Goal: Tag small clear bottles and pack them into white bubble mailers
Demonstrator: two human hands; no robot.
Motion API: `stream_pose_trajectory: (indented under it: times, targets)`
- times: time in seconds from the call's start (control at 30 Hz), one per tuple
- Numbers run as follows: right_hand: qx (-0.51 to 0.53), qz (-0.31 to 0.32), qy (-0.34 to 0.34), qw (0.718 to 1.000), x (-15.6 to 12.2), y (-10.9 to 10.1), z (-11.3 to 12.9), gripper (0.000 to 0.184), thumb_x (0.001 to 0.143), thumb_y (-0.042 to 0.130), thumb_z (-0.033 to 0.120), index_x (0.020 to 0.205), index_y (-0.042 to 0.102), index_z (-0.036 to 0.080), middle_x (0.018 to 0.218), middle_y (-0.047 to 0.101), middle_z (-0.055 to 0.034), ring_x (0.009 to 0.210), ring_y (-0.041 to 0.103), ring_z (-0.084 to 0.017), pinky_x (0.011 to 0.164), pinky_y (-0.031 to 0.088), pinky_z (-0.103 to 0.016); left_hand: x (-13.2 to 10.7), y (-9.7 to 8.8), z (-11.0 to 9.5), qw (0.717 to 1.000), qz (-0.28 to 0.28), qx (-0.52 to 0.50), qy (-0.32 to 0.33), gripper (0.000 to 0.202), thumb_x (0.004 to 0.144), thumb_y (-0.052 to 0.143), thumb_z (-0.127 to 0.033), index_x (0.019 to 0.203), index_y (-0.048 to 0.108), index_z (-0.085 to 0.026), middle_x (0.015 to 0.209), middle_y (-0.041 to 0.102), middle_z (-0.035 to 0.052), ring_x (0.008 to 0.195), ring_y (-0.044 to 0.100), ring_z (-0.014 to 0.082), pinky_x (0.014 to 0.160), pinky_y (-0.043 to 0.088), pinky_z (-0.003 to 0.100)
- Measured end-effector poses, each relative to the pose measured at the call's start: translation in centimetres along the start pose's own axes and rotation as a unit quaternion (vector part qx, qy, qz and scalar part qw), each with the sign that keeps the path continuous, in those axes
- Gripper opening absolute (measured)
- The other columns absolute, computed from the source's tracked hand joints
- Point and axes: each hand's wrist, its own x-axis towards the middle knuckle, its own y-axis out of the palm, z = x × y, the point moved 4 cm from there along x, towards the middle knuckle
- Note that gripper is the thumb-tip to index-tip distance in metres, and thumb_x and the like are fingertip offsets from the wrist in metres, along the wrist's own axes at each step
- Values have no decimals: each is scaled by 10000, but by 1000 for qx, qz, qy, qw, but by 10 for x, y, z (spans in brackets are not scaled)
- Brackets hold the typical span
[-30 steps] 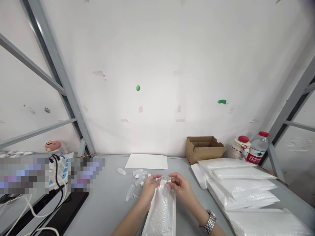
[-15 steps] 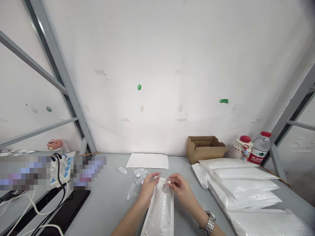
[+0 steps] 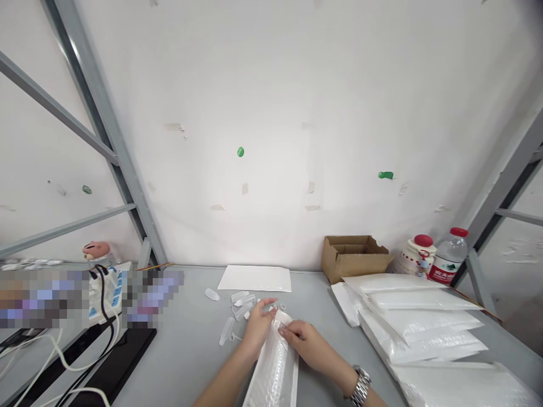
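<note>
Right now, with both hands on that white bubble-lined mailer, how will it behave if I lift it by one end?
The white bubble-lined mailer will probably flex and sag, since its padded skin already dimples under the right hand and left hand. It looks light for its size. Its glossy surface may slip, as may the similar white mailers fanned out beside it.

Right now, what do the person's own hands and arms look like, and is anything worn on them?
Both forearms are bare, with no sleeves and no gloves in view. The right hand has a silver metal wristwatch with a link band on its wrist. The left hand wears nothing visible.
</note>
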Motion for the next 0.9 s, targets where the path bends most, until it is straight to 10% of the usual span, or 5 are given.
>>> stream_pose_trajectory:
  times: [0.37,0.63,0.77,0.9]
  targets:
    - [38,106,10,994,-1,3,-8,425,697,618,420,508,312,194,606,336,63,604,351,-98,597,315,-220,-2,13,1,999,26,-3,22,392,597,632,-367,910,543,-149,578,592,-16,528,547,140,551,393,260]
    - [106,1,53,993,3,-1,-24,188,640,640,244,714,476,190,662,454,58,636,422,-117,600,332,-223,4,-3,-11,989,14,116,91,276,774,438,-317,990,511,-162,809,630,60,767,600,188,709,433,309]
    - [17,3,58,998,1,2,-21,110,666,611,242,748,577,178,740,536,12,724,488,-161,670,365,-256,6,-37,-37,856,-141,458,194,213,787,456,-235,939,592,-173,967,575,94,998,491,237,862,355,349]
    - [-40,-31,30,998,-1,3,-16,234,701,605,283,915,623,191,918,590,-44,898,516,-209,811,374,-296,11,-53,-38,761,-125,620,146,222,761,548,-277,954,608,-187,967,569,86,962,480,235,812,357,320]
